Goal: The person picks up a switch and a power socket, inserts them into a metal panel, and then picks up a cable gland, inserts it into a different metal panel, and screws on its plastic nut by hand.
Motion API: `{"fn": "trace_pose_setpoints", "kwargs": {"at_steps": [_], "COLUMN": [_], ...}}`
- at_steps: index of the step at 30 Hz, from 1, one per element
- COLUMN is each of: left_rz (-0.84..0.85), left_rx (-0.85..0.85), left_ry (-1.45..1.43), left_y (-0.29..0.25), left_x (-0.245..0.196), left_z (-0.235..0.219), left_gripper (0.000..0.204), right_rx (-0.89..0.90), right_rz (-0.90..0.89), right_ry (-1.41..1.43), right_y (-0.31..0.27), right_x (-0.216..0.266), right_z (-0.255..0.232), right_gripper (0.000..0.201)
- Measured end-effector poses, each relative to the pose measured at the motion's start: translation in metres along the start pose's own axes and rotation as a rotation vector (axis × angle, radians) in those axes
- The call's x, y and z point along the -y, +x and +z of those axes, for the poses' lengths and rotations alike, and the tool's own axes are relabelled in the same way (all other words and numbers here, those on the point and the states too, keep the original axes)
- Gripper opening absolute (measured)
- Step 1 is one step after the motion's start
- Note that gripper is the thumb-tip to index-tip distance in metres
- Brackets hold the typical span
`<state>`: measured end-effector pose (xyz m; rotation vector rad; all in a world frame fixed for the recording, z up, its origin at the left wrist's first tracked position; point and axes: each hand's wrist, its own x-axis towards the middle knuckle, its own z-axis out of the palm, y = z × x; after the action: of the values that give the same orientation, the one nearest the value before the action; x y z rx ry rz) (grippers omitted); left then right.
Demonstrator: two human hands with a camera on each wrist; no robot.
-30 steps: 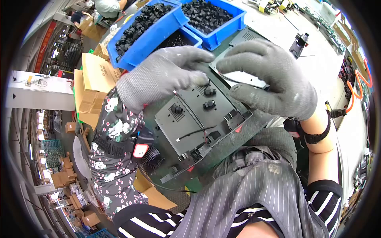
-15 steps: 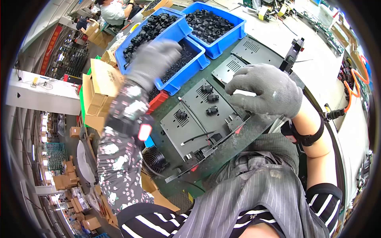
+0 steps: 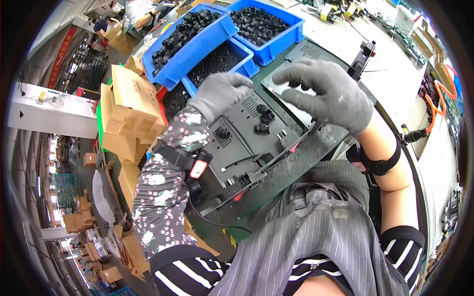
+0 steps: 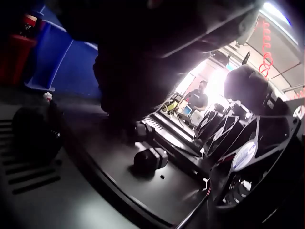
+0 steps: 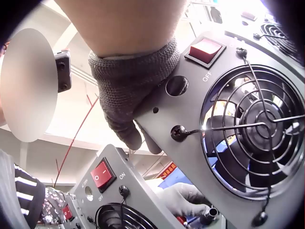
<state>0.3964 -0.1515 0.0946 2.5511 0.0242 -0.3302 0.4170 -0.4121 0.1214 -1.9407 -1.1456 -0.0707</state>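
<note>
A grey-gloved left hand [image 3: 222,93] is over the upper left edge of a dark metal panel [image 3: 247,143], its fingers bent; whether it holds something small is unclear. Black fittings [image 3: 261,128] stand on the panel near a black cable [image 3: 239,162]. In the left wrist view the dark hand [image 4: 133,67] hovers close above a black fitting [image 4: 150,160]. The right hand [image 3: 326,93] is raised at the panel's right, thumb apart from curved fingers, nothing visible between them. The right wrist view shows that hand [image 5: 136,90] beside an upright fan panel [image 5: 190,107].
Blue bins of black parts [image 3: 197,53] stand behind the panel, one resting tilted on another. An opened cardboard box [image 3: 136,93] is at the left. Another grey panel [image 3: 311,52] lies behind the right hand, near a black part [image 3: 363,59]. An orange coiled hose [image 3: 438,98] hangs at the right.
The left hand went from the panel to the bins, then came back down over the panel's upper left edge. The right hand has shifted slightly and stays near the panel's right side.
</note>
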Motion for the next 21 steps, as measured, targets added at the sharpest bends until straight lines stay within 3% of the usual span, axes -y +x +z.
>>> {"fn": "trace_pose_setpoints", "kwargs": {"at_steps": [3, 5, 6, 7, 10, 12, 15, 17, 19, 20, 21], "left_rz": [-0.135, 0.207, 0.298, 0.368, 0.463, 0.533, 0.399, 0.401, 0.317, 0.182, 0.119], "left_rx": [-0.012, -0.062, -0.059, 0.013, 0.017, 0.051, 0.178, 0.106, -0.075, -0.071, -0.127], "left_ry": [-0.061, 0.351, 0.472, 0.553, 0.560, 0.654, 0.786, 0.806, 0.315, -0.030, -0.339], "left_y": [-0.020, -0.022, -0.022, -0.021, -0.014, -0.002, 0.006, 0.011, 0.006, -0.002, -0.010], "left_x": [-0.020, -0.007, -0.001, 0.000, -0.003, -0.004, -0.013, -0.008, 0.002, -0.009, -0.016], "left_z": [-0.010, -0.002, 0.007, 0.015, 0.036, 0.044, 0.051, 0.049, 0.036, 0.020, 0.007], "left_gripper": [0.035, 0.038, 0.042, 0.045, 0.042, 0.041, 0.039, 0.036, 0.033, 0.031, 0.033], "right_rx": [-0.063, -0.048, -0.038, -0.037, 0.055, 0.032, -0.005, -0.025, 0.008, 0.001, -0.095], "right_rz": [-0.055, -0.041, -0.018, -0.020, 0.128, 0.096, 0.041, 0.017, 0.097, 0.116, 0.041], "right_ry": [-0.015, -0.018, -0.021, -0.016, -0.050, -0.051, -0.058, -0.072, -0.036, -0.029, 0.047], "right_y": [0.000, -0.001, -0.002, -0.001, -0.002, -0.003, -0.005, -0.004, -0.004, -0.003, -0.004], "right_x": [-0.003, -0.002, -0.001, 0.002, 0.006, 0.003, -0.001, -0.001, 0.005, 0.005, -0.001], "right_z": [0.007, 0.005, 0.004, 0.002, -0.001, 0.001, 0.005, 0.002, 0.000, 0.001, 0.008], "right_gripper": [0.025, 0.025, 0.025, 0.025, 0.026, 0.026, 0.026, 0.026, 0.026, 0.025, 0.031]}}
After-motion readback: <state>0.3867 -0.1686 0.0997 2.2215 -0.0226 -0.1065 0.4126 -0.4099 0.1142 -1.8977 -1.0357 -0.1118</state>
